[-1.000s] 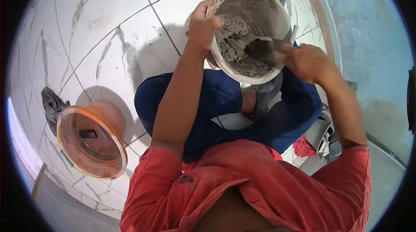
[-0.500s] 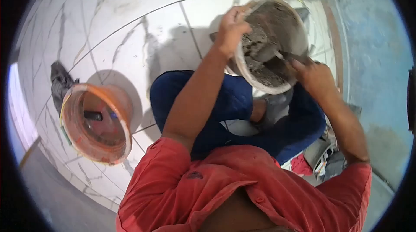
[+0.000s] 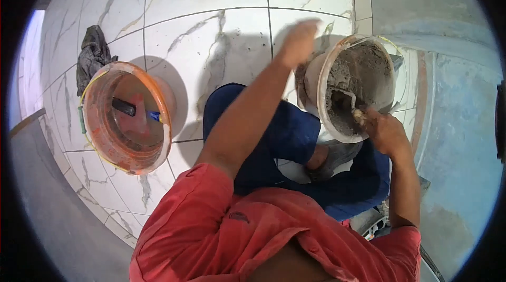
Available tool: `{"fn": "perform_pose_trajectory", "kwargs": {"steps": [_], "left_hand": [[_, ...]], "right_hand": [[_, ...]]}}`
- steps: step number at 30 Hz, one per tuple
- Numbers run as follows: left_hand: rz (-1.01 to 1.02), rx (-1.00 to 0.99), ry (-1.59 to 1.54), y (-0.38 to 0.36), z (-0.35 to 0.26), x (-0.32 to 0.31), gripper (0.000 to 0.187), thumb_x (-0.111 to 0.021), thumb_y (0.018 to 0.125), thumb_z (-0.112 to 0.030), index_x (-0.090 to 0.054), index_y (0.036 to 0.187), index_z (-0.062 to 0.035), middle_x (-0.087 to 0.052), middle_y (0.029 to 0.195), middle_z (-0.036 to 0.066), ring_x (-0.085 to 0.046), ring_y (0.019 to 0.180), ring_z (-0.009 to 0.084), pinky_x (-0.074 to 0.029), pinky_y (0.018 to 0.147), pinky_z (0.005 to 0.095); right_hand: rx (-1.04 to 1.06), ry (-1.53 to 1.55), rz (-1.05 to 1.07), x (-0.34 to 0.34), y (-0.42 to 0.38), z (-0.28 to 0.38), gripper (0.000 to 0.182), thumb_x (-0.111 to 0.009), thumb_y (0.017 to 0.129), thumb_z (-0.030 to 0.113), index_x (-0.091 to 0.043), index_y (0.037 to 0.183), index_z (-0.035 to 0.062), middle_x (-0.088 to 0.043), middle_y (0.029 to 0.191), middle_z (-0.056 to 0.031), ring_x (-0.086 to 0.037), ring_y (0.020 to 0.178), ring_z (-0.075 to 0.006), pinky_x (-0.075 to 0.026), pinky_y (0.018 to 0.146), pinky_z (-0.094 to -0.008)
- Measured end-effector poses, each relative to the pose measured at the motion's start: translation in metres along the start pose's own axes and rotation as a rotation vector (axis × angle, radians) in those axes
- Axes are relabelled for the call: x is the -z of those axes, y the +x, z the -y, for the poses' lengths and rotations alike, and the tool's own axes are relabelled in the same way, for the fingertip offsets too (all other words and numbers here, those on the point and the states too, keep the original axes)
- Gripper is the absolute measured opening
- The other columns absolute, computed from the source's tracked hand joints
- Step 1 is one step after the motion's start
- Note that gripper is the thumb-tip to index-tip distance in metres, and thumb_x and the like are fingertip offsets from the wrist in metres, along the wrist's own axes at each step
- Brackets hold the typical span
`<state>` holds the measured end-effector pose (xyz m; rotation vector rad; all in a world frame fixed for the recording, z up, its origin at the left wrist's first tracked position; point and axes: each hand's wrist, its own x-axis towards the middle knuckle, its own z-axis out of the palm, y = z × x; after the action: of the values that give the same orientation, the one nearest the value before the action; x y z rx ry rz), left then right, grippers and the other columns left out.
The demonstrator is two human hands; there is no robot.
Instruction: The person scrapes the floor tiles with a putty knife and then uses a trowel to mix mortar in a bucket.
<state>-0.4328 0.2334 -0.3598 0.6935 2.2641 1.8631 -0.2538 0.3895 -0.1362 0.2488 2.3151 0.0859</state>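
My right hand is closed round the light-coloured handle of a trowel. Its bent metal shank runs into the bucket, and the blade is hidden in the grey mortar. The bucket, smeared pale with residue, tilts with its mouth towards me. My left hand, blurred by motion, is over the floor just left of the bucket rim. Its fingers look stretched out and nothing shows in them.
An orange bucket of cloudy water stands at left, with a black object and a blue item inside. A dark cloth lies beside it on marble-patterned tiles. A blue-grey wall rises at right.
My left hand has let go of the mortar bucket's rim and moved off it. My right hand still holds the trowel in the mortar. The view has shifted.
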Motion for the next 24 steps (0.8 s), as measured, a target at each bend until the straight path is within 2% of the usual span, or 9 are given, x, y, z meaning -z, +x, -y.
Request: {"fn": "perform_pose_trajectory", "kwargs": {"steps": [1,2,4,6,12,14,16,21,24], "left_hand": [[0.080,0.109,0.346,0.024,0.062,-0.002,0.039,-0.041,0.098,-0.024,-0.061,0.129,-0.0108,-0.059,0.128,0.019,-0.054,0.122,0.0312,-0.034,0.111,0.0408],[0.087,0.365,0.529,0.033,0.012,0.044,0.045,-0.047,0.095,-0.032,-0.055,0.136,-0.0153,-0.052,0.137,0.019,-0.042,0.134,0.0328,-0.028,0.114,0.0503],[0.097,0.357,0.962,0.033,0.054,0.061,0.063,-0.045,0.094,-0.045,-0.033,0.151,-0.0237,-0.021,0.158,0.018,-0.006,0.146,0.0476,-0.008,0.112,0.0694],[0.178,0.360,1.167,0.021,0.071,0.079,0.065,-0.041,0.095,-0.051,-0.031,0.153,-0.0244,-0.016,0.160,0.020,-0.004,0.147,0.0471,-0.005,0.113,0.0681],[0.280,0.332,1.133,0.003,0.046,0.078,0.071,-0.042,0.093,-0.063,-0.033,0.152,-0.0252,-0.012,0.162,0.018,-0.001,0.148,0.0435,-0.002,0.113,0.0667],[0.243,0.371,1.113,0.002,0.050,0.086,0.070,-0.042,0.094,-0.061,-0.033,0.153,-0.0255,-0.013,0.162,0.017,-0.004,0.148,0.0424,-0.002,0.113,0.0668],[0.061,0.464,1.084,-0.003,0.073,0.089,0.069,-0.041,0.094,-0.059,-0.031,0.153,-0.0244,-0.015,0.161,0.016,-0.007,0.148,0.0409,-0.003,0.113,0.0671],[-0.122,0.781,1.036,-0.006,0.063,0.112,0.084,-0.040,0.093,-0.059,-0.021,0.154,-0.0038,-0.014,0.162,0.016,-0.005,0.148,0.0425,-0.002,0.116,0.0638],[-0.239,0.888,1.035,-0.007,0.065,0.124,0.084,-0.039,0.094,-0.058,-0.019,0.154,-0.0025,-0.012,0.162,0.016,-0.001,0.148,0.0435,0.000,0.116,0.0631]], "right_hand": [[0.016,0.013,-0.001,-0.002,0.000,-0.003,0.030,-0.055,0.096,0.031,-0.054,0.120,0.0149,-0.067,0.083,-0.0227,-0.065,0.084,-0.0436,-0.050,0.072,-0.0530],[0.033,0.021,-0.001,-0.004,0.001,-0.005,0.030,-0.055,0.095,0.031,-0.053,0.121,0.0145,-0.067,0.083,-0.0230,-0.065,0.084,-0.0436,-0.051,0.072,-0.0528],[0.035,0.027,-0.014,-0.005,-0.002,-0.003,0.031,-0.055,0.095,0.031,-0.053,0.121,0.0143,-0.067,0.084,-0.0232,-0.065,0.084,-0.0437,-0.050,0.072,-0.0527],[0.034,0.032,-0.038,-0.006,-0.002,-0.005,0.032,-0.055,0.095,0.031,-0.053,0.121,0.0141,-0.067,0.085,-0.0234,-0.065,0.084,-0.0438,-0.050,0.072,-0.0526],[0.041,0.053,-0.065,-0.016,0.000,-0.011,0.030,-0.057,0.094,0.031,-0.052,0.117,0.0132,-0.067,0.088,-0.0236,-0.065,0.088,-0.0427,-0.050,0.075,-0.0521],[-0.019,0.018,-0.050,-0.014,-0.003,-0.008,0.029,-0.057,0.094,0.030,-0.051,0.117,0.0133,-0.067,0.088,-0.0235,-0.065,0.089,-0.0419,-0.050,0.076,-0.0522],[-0.012,-0.011,-0.054,-0.022,-0.002,-0.015,0.031,-0.057,0.094,0.030,-0.051,0.121,0.0143,-0.067,0.089,-0.0231,-0.065,0.089,-0.0420,-0.050,0.076,-0.0521],[-0.021,0.032,-0.073,-0.023,-0.004,-0.012,0.036,-0.057,0.094,0.029,-0.052,0.128,0.0173,-0.068,0.090,-0.0230,-0.066,0.089,-0.0422,-0.051,0.076,-0.0519],[-0.026,0.001,-0.113,-0.027,-0.006,-0.012,0.036,-0.058,0.093,0.029,-0.054,0.127,0.0175,-0.068,0.090,-0.0228,-0.066,0.089,-0.0420,-0.052,0.077,-0.0515]]}}
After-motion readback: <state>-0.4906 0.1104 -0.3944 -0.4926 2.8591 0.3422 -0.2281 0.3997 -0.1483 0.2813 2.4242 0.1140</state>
